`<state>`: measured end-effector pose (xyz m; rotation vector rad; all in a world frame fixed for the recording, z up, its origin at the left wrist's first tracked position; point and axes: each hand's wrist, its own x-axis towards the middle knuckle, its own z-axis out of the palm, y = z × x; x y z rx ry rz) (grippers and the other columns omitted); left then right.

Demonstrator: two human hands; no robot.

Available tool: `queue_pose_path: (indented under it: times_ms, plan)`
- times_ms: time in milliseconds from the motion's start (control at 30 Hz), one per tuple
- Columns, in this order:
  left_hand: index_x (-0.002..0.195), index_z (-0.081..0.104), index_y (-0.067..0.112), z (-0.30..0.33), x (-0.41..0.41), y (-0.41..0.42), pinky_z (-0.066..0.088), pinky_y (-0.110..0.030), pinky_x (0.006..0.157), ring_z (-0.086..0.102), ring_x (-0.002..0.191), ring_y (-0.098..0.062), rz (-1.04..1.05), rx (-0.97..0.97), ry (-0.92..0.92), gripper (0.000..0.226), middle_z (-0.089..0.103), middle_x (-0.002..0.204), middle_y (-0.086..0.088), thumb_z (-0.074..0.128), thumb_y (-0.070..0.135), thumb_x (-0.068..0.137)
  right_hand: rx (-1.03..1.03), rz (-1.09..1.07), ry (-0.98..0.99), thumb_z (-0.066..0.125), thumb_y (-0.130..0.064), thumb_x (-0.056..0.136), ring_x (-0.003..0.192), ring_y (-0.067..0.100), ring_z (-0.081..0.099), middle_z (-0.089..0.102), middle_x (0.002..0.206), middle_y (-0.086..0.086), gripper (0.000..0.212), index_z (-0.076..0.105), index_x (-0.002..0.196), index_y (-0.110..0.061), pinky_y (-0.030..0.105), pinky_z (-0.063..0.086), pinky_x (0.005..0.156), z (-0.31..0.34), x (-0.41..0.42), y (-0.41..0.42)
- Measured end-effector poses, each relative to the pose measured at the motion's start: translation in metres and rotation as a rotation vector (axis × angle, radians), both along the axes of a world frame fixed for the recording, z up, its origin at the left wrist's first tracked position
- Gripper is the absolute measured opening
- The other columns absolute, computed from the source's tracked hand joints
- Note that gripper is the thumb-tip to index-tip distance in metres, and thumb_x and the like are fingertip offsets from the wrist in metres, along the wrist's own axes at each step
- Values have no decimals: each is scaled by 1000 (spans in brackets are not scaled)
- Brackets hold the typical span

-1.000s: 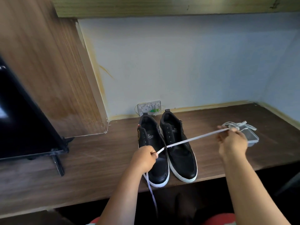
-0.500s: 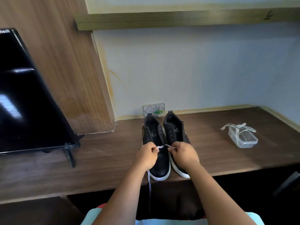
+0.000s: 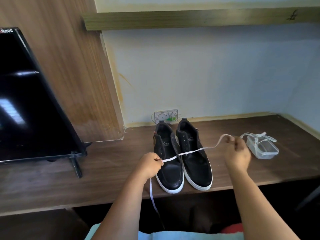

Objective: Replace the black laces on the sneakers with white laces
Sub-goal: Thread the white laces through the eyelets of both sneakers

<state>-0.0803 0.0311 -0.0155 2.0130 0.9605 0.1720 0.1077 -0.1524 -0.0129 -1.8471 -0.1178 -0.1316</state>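
Out swung my right hand (image 3: 237,153) from beside my left hand (image 3: 150,165), both pinching the white lace (image 3: 192,152) to straighten it above the unlaced sneakers (image 3: 183,156) at the desk's (image 3: 110,163) front edge, ready for threading.

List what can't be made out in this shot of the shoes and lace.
Head view only:
- Right hand: motion-blurred, its hold on the white lace unclear.
- Lace's lower end: lost against the dark under the desk.
- Shoes: tongue print too small.
- Television: cut by the left edge.
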Motion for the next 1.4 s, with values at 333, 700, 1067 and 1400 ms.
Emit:
queue_pose_path:
  times_ms: [333, 700, 1067, 1400]
  plan:
    - [82, 62, 17, 9, 5, -21, 48, -35, 70, 56, 75, -16, -159, 141, -107, 17, 63, 80, -2, 55, 24, 96, -329, 982, -200, 50, -24, 100, 68, 0, 52, 60, 75, -10, 12, 61, 96, -22, 22, 40, 66, -12, -68, 53]
    - [88, 66, 19, 12, 4, -21, 44, -31, 67, 53, 71, -14, -140, 88, -186, 16, 62, 79, 0, 56, 29, 96, -309, 998, -57, 48, -13, 99, 49, -1, 48, 52, 52, -17, 21, 61, 84, -19, 14, 37, 51, -2, -59, 46]
    - [74, 64, 17, 19, -12, 2, 31, -29, 61, 39, 60, -12, 36, -27, -299, 26, 43, 59, 8, 57, 29, 95, -270, 596, 108, 53, -31, 98, 84, 17, 61, 67, 87, -3, 19, 66, 108, -21, 31, 45, 75, 0, -16, 13]
    - [73, 66, 17, 52, -16, -19, 41, -29, 63, 40, 59, -13, 150, -226, -387, 26, 44, 64, 4, 57, 25, 96, -430, 344, -248, 47, -30, 99, 76, 25, 57, 60, 71, -4, 27, 71, 89, -20, 29, 37, 67, 105, -34, -41]
